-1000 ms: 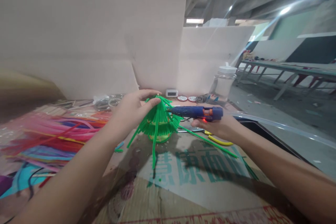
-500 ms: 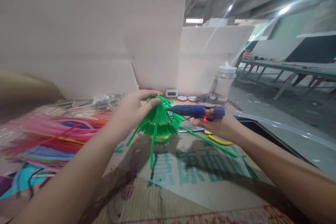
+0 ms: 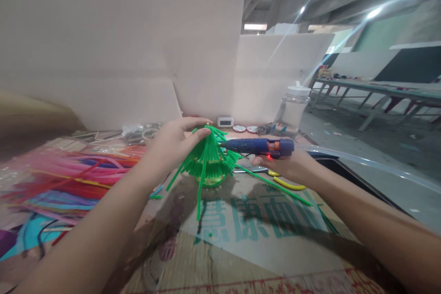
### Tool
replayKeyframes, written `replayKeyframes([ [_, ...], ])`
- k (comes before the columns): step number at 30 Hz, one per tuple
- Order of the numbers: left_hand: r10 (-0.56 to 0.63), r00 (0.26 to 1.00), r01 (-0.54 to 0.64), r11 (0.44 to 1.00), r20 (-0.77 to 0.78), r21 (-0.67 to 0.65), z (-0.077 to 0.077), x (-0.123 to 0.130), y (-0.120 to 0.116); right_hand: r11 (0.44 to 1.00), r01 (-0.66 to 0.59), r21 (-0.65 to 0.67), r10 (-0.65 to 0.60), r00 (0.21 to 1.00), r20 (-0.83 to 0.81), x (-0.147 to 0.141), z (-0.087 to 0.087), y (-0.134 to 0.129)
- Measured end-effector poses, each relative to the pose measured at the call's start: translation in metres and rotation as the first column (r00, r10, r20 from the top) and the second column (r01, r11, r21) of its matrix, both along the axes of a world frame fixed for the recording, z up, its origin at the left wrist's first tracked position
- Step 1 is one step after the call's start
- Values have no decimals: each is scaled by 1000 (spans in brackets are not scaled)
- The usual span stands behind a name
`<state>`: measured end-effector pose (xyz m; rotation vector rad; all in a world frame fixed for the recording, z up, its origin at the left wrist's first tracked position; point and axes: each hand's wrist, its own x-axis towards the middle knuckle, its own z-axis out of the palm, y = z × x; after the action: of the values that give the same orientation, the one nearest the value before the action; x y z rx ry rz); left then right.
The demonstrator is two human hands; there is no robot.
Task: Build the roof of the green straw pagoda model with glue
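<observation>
A green tiered cone tree made of pipe cleaners stands upright on the table, with a few long green strands sticking out to the sides and front. My left hand pinches it near the top, thumb in front and fingers behind. In my right hand is a dark blue hot glue gun, its small red light lit. The gun's nozzle points left and meets the tree's right side, just below the tip. Most of my right fingers are hidden behind the gun.
Bundles of coloured pipe cleaners lie at left. Pliers with yellow handles rest behind a loose green strand. A small white digital clock and a clear bottle stand at the back, before white boards. A clear glue stick trails right.
Almost nothing differs. The glue gun has shifted very slightly at the tree's side; my left hand keeps its hold.
</observation>
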<state>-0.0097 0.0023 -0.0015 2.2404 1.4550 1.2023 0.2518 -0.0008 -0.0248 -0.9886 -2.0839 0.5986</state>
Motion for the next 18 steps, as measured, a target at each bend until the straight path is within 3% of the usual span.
replayKeyframes([
  [7,14,1000,-14,999,-9,-41,1,-2,2,997,-66,32,66,998,20,1,0,4],
  [18,3,1000,-3,999,-10,-33,1,-3,2,1000,-16,-15,17,998,60,5,2,-1],
])
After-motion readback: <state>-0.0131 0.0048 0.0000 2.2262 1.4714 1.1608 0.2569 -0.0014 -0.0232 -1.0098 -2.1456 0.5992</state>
